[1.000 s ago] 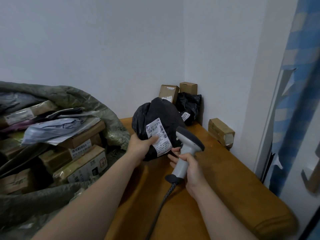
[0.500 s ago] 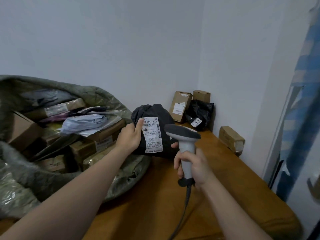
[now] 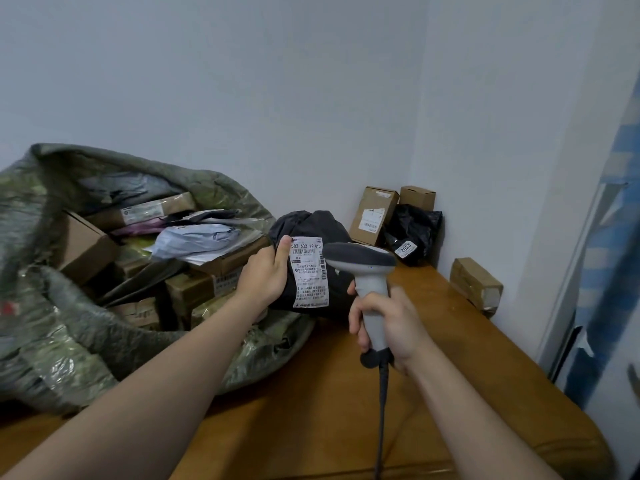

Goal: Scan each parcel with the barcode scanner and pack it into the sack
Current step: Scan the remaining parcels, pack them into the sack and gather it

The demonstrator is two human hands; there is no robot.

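- I see the left hand point(image 3: 265, 275) gripping the black parcel point(image 3: 311, 223), with the thumb on its white label point(image 3: 309, 271). The parcel is held at the sack's point(image 3: 86, 348) right edge.
- The right hand point(image 3: 388, 320) has its fingers wrapped round the barcode scanner point(image 3: 360, 259) handle, right of the sack. The scanner head is just beside the label.
- The sack lies open on the table point(image 3: 311, 410), holding boxes point(image 3: 83, 247).

Pale walls point(image 3: 242, 98) meet upper right, wooden table point(image 3: 329, 420) fills the bottom, blue-checked curtain point(image 3: 611, 271) at right edge.
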